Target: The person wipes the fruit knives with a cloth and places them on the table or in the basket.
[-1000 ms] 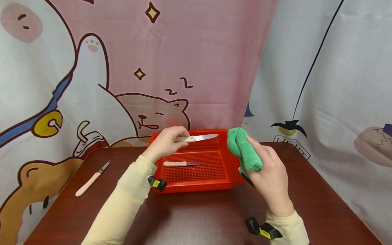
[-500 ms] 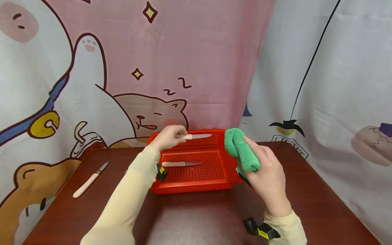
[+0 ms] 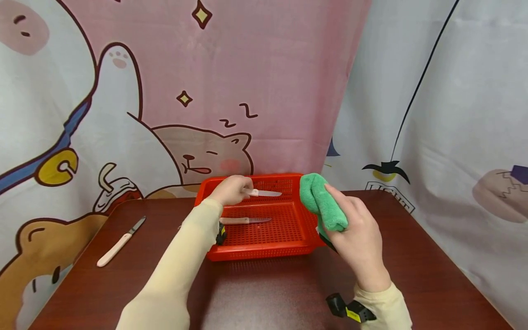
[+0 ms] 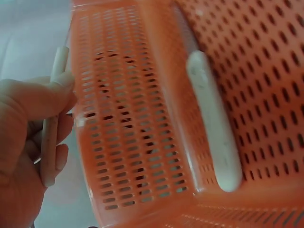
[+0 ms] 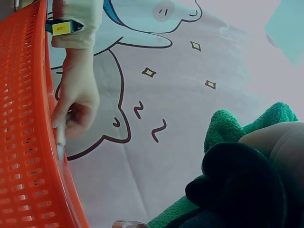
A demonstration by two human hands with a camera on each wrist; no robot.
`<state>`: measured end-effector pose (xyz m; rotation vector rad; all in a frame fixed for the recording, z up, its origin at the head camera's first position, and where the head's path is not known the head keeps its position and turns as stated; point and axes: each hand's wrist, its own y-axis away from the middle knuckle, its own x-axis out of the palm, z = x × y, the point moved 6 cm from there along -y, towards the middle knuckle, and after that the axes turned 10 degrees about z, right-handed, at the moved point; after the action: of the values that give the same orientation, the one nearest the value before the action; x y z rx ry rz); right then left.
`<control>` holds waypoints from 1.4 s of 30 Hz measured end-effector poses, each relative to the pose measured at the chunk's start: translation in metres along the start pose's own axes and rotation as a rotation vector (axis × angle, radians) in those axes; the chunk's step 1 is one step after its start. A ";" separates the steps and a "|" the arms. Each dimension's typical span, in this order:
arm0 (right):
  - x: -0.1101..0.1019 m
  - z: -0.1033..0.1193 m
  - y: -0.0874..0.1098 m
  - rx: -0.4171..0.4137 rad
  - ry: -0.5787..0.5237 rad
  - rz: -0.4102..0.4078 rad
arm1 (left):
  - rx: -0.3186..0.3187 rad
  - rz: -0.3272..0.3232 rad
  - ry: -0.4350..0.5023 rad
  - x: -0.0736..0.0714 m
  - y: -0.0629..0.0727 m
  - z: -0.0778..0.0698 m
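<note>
My left hand (image 3: pixel 232 190) pinches a small knife (image 3: pixel 267 193) by its pale handle, above the far side of a red perforated basket (image 3: pixel 264 251). The blade points right; in the left wrist view the handle (image 4: pixel 60 61) runs between thumb and fingers. Inside the basket lies a second pale-handled knife (image 3: pixel 237 221), its blade also to the right. To the right of the basket my right hand (image 3: pixel 362 238) grips a folded green cloth (image 3: pixel 330 210), held in the air. In the right wrist view that cloth (image 5: pixel 222 129) is partly in dark shadow.
A third pale-handled knife (image 3: pixel 119 244) lies on the brown table (image 3: pixel 255 293), left of the basket. Behind the table hangs a printed cloth backdrop (image 3: pixel 288 91) with cartoon animals, continuing along the right side.
My left hand has reached farther over the basket's far side, then lowered slightly with its knife. My right hand and the cloth have stayed nearly still. The head view has shifted a little.
</note>
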<state>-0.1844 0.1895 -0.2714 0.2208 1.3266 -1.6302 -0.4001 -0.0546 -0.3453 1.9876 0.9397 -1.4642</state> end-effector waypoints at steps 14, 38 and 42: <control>0.002 0.002 -0.001 -0.016 0.001 0.004 | -0.037 0.074 -0.082 0.023 -0.005 -0.001; 0.002 0.003 0.000 -0.032 -0.002 0.002 | -0.259 0.224 -0.171 0.049 0.000 0.023; 0.002 0.003 -0.001 -0.035 -0.003 -0.001 | -0.271 0.224 -0.160 0.049 0.002 0.023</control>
<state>-0.1844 0.1859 -0.2708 0.1969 1.3525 -1.6061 -0.4036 -0.0612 -0.3994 1.6928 0.7739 -1.2759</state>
